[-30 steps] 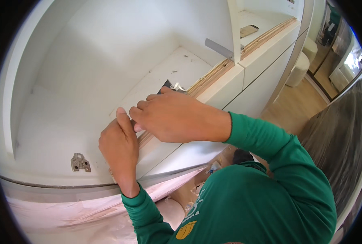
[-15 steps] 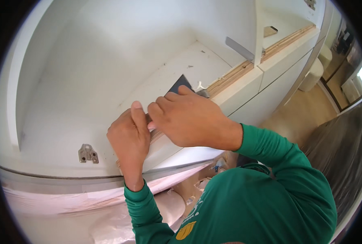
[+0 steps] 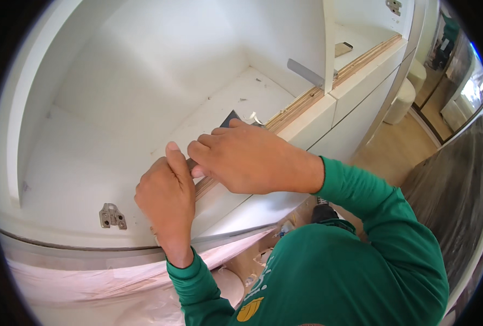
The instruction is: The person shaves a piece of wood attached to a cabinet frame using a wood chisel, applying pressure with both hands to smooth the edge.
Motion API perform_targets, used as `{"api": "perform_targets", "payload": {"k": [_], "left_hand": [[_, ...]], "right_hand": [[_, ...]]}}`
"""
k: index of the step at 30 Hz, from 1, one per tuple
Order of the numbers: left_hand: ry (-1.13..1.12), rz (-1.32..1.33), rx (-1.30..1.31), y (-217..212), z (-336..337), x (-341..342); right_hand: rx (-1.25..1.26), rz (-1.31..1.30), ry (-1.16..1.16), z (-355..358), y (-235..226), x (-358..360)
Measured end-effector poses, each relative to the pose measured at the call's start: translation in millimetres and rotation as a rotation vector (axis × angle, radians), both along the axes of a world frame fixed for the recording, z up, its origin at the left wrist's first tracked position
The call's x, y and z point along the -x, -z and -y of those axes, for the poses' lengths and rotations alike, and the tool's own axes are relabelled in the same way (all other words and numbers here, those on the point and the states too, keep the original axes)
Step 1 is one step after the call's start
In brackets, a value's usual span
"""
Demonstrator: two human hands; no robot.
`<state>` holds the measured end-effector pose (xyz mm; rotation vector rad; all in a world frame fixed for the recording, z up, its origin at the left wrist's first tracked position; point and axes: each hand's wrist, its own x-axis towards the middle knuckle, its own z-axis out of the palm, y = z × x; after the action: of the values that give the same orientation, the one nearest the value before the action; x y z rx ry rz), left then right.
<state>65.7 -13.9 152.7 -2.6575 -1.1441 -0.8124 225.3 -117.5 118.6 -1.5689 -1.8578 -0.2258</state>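
My right hand (image 3: 257, 160) wraps over a hand plane, mostly hidden under my fingers. Its dark flat blade (image 3: 229, 119) sticks up tilted beyond my knuckles, with a pale curled shaving (image 3: 255, 118) beside it. My left hand (image 3: 166, 198) is closed round the plane's near end, thumb raised, close against my right fingers. Beneath the tool runs the cabinet's bare layered-wood front edge (image 3: 295, 110), set behind a white front strip (image 3: 306, 122). What my left fingers grip is largely covered.
Metal hinge plates (image 3: 112, 217) are fixed inside the white cabinet (image 3: 143, 108). A grey metal strip (image 3: 305, 73) juts beside the upright divider (image 3: 329, 43). A phone-like flat object (image 3: 343, 49) lies in the far compartment. Plastic-wrapped panels (image 3: 442, 190) stand at right; pinkish sheeting (image 3: 116, 274) hangs below left.
Both hands and the plane have shifted slightly left and toward me along the edge, still gripping together. The whole view has moved a little too.
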Motion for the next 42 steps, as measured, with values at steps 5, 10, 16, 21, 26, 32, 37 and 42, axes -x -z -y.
{"api": "perform_targets", "payload": {"k": [5, 10, 16, 21, 26, 32, 37, 42], "left_hand": [[0.014, -0.003, 0.008, 6.9, -1.3, 0.0], [0.128, 0.063, 0.034, 7.8, -9.4, -0.6], [0.291, 0.099, 0.062, 10.0, -10.6, -7.8], [0.198, 0.083, 0.040, 7.3, -6.2, 5.0], [0.067, 0.045, 0.025, 2.5, -0.3, 12.2], [-0.013, 0.006, -0.026, 5.1, 7.0, -4.9], [0.023, -0.011, 0.011, 5.0, 0.9, -4.2], [0.187, 0.084, 0.033, 11.3, -10.3, -3.9]], "right_hand": [[0.008, 0.000, -0.012, -1.3, 5.4, -0.6], [-0.100, 0.060, 0.064, -2.3, 15.8, 7.6], [-0.168, 0.093, 0.126, 2.4, 20.3, 9.6], [-0.137, 0.034, 0.074, 4.2, 16.2, 8.1], [-0.042, 0.048, -0.009, -3.9, 7.8, 5.9], [0.002, 0.020, -0.027, 5.8, 1.4, -9.3], [-0.119, 0.072, 0.033, 1.0, 16.0, -4.4], [-0.102, 0.097, 0.092, 3.0, 17.5, 0.9]]}}
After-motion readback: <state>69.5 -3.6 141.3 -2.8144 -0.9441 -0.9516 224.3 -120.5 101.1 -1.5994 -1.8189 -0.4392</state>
